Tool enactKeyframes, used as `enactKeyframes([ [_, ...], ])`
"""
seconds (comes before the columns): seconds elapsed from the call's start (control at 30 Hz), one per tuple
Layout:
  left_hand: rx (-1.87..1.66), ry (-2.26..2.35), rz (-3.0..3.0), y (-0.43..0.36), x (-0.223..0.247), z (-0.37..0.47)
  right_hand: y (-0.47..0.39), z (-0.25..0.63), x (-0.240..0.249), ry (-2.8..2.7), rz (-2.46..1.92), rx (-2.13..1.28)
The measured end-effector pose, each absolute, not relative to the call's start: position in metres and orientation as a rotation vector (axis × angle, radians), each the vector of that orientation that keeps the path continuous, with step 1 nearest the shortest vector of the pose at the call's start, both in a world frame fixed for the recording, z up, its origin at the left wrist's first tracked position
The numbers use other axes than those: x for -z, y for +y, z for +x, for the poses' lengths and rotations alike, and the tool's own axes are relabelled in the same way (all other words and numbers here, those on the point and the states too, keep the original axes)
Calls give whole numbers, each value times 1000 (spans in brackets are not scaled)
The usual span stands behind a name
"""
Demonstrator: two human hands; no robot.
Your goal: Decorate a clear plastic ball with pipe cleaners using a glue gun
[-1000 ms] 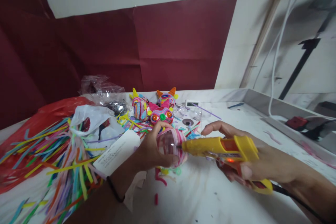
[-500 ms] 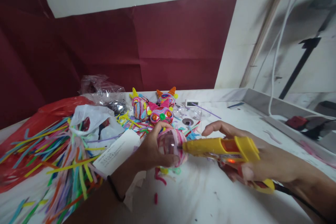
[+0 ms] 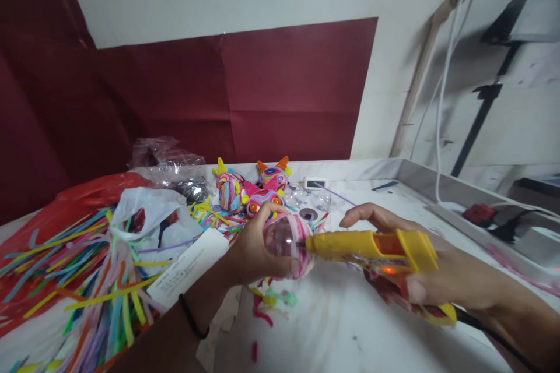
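Note:
My left hand (image 3: 256, 247) is closed round a clear plastic ball (image 3: 280, 237), its right side covered with pink and white pipe cleaner strips. A yellow hot glue gun (image 3: 345, 244) lies in the grip of my right hand (image 3: 420, 280), with the index finger stretched out above it. The gun's nozzle touches or nearly touches the ball where the clear part meets the strips. A small orange light glows on its side. Just behind the ball stand several finished colourful animal heads (image 3: 264, 203) with ears and round eyes.
On the left, many coloured pipe cleaners (image 3: 105, 280) lie over a red plastic bag (image 3: 87, 191), beside a white bag (image 3: 151, 207). A handwritten paper (image 3: 192, 265) lies under my left forearm. Clear half-balls (image 3: 322, 201) and a small display (image 3: 315, 183) stand behind. A power strip (image 3: 525, 239) sits at right.
The camera view has tilted up and shifted slightly right, so the background sits lower and further left. Both hands keep the ball and glue gun in nearly the same position.

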State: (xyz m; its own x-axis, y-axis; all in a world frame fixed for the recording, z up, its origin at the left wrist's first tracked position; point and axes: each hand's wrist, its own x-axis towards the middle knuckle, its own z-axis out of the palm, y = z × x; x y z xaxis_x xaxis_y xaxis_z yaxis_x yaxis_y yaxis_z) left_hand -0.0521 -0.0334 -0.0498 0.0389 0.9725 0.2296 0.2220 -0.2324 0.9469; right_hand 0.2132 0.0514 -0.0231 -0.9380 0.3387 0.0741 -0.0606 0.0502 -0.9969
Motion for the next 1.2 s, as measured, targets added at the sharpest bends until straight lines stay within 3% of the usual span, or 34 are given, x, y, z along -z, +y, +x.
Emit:
enactKeyframes([
  [0.33,-1301,1057,1557,-21,41,-41,49,221,14,-2004,-270,-1960],
  [1.2,-1250,1088,1573,-22,43,-42,43,221,14,-2131,-373,-1812],
])
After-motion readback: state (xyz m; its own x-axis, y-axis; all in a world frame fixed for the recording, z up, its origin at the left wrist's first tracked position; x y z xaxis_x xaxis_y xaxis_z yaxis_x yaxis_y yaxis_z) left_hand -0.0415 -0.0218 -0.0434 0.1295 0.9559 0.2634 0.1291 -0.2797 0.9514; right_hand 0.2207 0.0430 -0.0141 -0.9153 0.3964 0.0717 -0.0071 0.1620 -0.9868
